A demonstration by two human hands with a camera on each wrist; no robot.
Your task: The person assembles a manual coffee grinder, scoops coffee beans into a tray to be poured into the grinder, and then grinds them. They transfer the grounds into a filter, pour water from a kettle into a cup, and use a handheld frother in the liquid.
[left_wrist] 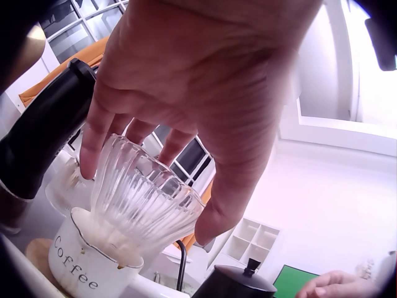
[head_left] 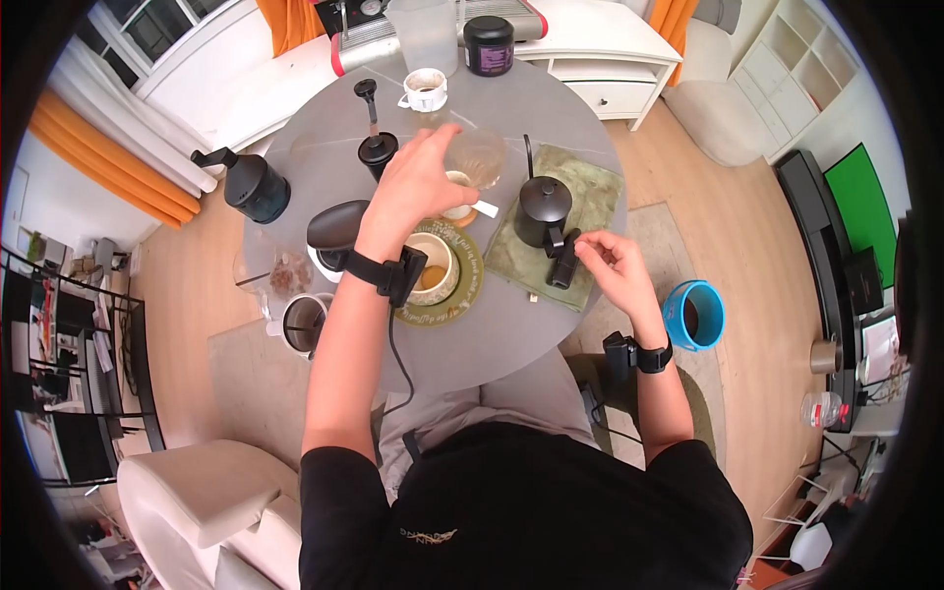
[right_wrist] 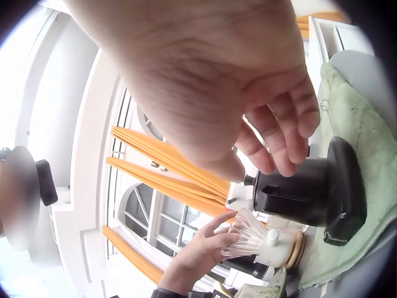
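My left hand [head_left: 423,182] reaches over a clear ribbed glass dripper [left_wrist: 146,198], thumb on one side of its rim and fingers on the other. Directly below the dripper is a white cup [left_wrist: 93,264] lettered "Coffee", on a wooden coaster [right_wrist: 298,250]. My right hand [head_left: 615,270], fingers loosely bent, is beside a black gooseneck kettle [head_left: 544,208] and its dark base [head_left: 563,264]; nothing shows in its grasp. Near my left wrist, a patterned bowl [head_left: 433,258] with a little brown content stands on a green plate [head_left: 462,300].
A green cloth [head_left: 585,182] lies under the kettle. Around the round table [head_left: 492,349] stand a black hand grinder [head_left: 377,149], a small white cup [head_left: 425,90], a black jar [head_left: 489,46] and a mug [head_left: 303,324]. A blue bin [head_left: 694,315] stands to the right.
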